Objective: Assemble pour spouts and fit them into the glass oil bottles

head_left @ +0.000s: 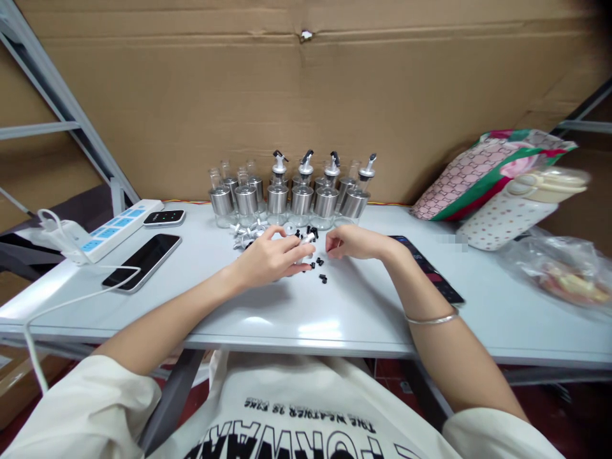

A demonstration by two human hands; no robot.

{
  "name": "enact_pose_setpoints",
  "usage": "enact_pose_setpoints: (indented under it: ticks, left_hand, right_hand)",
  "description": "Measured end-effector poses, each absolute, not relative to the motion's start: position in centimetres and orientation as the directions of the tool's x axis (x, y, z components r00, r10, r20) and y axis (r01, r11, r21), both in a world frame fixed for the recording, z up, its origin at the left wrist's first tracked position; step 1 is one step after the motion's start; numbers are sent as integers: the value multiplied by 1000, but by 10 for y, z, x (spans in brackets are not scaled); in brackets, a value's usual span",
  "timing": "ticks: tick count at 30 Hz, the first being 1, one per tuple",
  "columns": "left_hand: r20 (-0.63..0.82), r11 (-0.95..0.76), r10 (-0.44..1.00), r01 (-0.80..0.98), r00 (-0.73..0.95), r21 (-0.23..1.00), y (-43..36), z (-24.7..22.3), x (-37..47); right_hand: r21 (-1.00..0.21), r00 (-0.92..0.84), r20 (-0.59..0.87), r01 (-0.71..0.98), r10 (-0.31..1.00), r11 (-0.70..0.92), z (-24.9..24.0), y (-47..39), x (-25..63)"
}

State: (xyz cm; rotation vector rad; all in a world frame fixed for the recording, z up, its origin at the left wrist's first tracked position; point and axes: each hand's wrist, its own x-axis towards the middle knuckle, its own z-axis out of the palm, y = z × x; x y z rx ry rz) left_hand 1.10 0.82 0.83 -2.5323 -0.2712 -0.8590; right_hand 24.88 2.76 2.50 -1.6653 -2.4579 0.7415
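Observation:
My left hand [277,256] is closed around a silver bottle pourer [308,239], whose pale tip sticks out past the fingers. Just to its right, my right hand [354,242] has thumb and fingers pinched together; whatever they hold is hidden. Small black plastic pieces [323,278] lie scattered between and below the hands. Behind my left hand is a heap of silver pourer parts [243,236]. Glass bottles with steel sleeves [247,201] stand in rows at the back. Several of them carry a silver pourer with a black flap [306,164].
A phone [143,262], a small black-faced device [164,218] and a power strip [119,228] sit at left. Under my right forearm lies another phone [430,271]. Farther right are a patterned bag [471,175], a dotted flask [511,210] and a clear plastic bag [564,268].

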Motion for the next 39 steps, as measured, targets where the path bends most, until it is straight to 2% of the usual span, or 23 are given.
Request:
enact_pose_setpoints:
  ticks: [2,4,9,12,14,21,30,39]
  left_hand:
    - [618,-880,42,322,785,-349,8,8,11]
    - [619,-879,41,323,784,-351,8,7,11]
    - [646,-881,24,321,763,-346,8,8,13]
    - [664,-885,2,311,748,-348,8,8,14]
    - [670,-881,-3,315,743,-353,8,7,15]
    - [648,-876,2,314,762,-365,9,4,15]
    - [714,-862,-60,324,698,-389,9,10,16]
    - [709,-865,-17,345,705,-364,9,9,14]
  right_hand:
    - [-499,-399,-89,811,913,305,27,27,250]
    - [-622,-411,22,708,911,335,30,26,249]
    - [-891,-406,231,276,884,359,39,15,238]
    - [-950,-397,307,-77,865,302,42,8,230]
    - [-944,-398,315,-220,862,244,42,4,225]
    - [-952,-461,248,-281,852,125,37,2,214]
    - [-954,-501,248,-274,829,119,35,4,216]
    - [-953,-518,271,-263,811,150,31,5,216]
